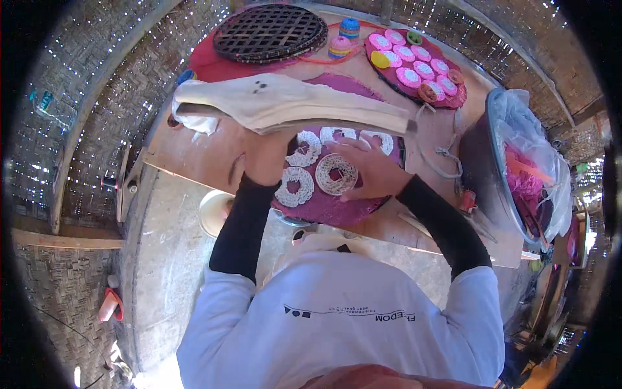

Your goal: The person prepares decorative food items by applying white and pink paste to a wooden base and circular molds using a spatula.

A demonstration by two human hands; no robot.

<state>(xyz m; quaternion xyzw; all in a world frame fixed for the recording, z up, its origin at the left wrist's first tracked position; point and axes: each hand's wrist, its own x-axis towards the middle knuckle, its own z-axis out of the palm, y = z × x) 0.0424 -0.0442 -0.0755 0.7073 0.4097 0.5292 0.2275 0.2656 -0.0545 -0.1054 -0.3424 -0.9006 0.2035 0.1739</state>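
Several white crocheted-looking rings (297, 187) lie on a round tray covered with magenta cloth (350, 212). My right hand (374, 171) curls over the right side of a cream openwork ring (326, 181), with thumb and fingers gripping its edge. On the tray's left side is my left hand (267, 157), beside the white rings. Its fingers are hidden, partly behind a long pale object (291, 100) that crosses the view above both hands; I cannot make out what it is.
At the back right, a pink-covered tray (464, 93) bears pink-and-white rounds. A black lattice tray (271, 32) and striped yarn-like rolls (349, 28) are at the back. A large basin (499, 149) with plastic and pink material stands right. Scissors-like blades (418, 225) lie near the front edge.
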